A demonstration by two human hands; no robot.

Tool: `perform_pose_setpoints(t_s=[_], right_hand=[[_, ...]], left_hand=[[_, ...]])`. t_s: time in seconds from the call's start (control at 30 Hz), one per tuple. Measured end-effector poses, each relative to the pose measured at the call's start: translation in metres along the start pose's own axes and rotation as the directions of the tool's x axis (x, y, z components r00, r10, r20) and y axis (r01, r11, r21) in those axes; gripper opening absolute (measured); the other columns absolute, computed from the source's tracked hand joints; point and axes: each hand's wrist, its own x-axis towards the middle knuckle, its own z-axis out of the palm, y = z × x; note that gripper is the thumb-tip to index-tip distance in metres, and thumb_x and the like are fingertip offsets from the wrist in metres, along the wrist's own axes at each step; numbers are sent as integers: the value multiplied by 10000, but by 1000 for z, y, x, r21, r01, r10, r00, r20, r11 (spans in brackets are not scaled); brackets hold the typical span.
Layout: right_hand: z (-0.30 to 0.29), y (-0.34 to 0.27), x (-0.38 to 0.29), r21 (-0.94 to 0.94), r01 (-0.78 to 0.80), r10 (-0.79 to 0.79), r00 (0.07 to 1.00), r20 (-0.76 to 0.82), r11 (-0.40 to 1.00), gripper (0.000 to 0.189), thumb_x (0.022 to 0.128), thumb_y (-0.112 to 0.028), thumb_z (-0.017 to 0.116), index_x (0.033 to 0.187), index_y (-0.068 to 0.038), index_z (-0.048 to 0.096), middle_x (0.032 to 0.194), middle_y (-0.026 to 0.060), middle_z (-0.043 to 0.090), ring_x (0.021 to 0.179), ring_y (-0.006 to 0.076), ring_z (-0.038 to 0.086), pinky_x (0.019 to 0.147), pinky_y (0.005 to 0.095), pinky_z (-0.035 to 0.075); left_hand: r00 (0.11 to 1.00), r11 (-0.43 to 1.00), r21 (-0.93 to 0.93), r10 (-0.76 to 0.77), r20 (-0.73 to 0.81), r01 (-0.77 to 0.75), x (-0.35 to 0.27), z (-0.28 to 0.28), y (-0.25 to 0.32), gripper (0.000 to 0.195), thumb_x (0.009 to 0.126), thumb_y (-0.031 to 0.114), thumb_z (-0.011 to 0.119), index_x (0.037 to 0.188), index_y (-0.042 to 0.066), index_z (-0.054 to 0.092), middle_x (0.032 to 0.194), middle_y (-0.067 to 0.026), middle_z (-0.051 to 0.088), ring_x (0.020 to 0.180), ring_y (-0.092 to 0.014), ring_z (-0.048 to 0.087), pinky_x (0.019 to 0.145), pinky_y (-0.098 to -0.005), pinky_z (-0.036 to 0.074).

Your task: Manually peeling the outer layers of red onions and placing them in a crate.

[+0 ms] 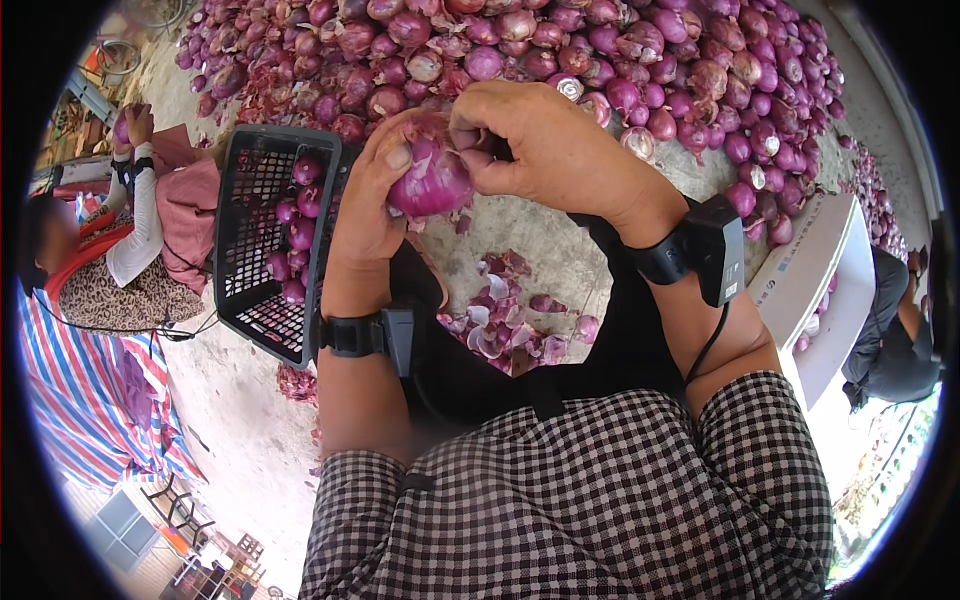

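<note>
My left hand (382,180) is wrapped around a large red onion (433,182), its thumb pressed on the near face. Dry, papery skin (427,129) clings to the top of this onion, while its lower side is smooth, glossy purple. At the onion's right edge, the thumb and bent fingers of my right hand (517,146) pinch its skin. What lies between those fingertips is mostly hidden. Below the hands, peeled onion skins (499,322) lie scattered on the concrete floor between my knees.
A big heap of red onions (525,45) spreads ahead. To the left stands a black plastic crate (274,139) holding several onions. A white carton (795,247) with onions is at the right. One person (120,247) sits at left holding an onion; another (892,337) is at right.
</note>
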Motion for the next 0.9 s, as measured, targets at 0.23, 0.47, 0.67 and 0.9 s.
perform_pose_setpoints(t_s=[0.23,0.47,0.67,0.9], right_hand=[[-12,-3,-2,238,-101,87,994,66,966,165,683,-84,636,787,6,545,714,122,567,651,291,556,613,366,461],[-2,9,-4,97,-25,27,1000,-12,995,175,718,-103,642,842,-4,569,851,141,589,786,312,584,704,391,471],[5,0,-2,94,-88,98,989,-112,992,228,782,-195,660,875,3,594,856,145,591,813,331,584,727,403,469],[10,3,-2,86,-175,184,976,-116,981,231,788,-196,649,835,20,585,827,176,600,791,354,589,713,433,464]], left_hand=[[1000,999,-40,0,-12,-1,-1,-1,1,663,790,306,681,1301,-34,430,1205,-125,559,1085,-204,562,923,-325,475],[999,1000,-26,-7,-36,6,0,2,2,609,782,248,684,1287,-7,458,1184,-124,563,1060,-212,570,910,-327,483],[994,996,7,92,-55,-92,1,5,-3,586,765,167,686,1282,-4,468,1175,-138,565,1060,-214,567,919,-332,473],[979,971,172,183,-90,-166,0,11,-2,564,740,127,696,1253,-5,502,1155,-125,575,1050,-187,559,933,-313,451]])
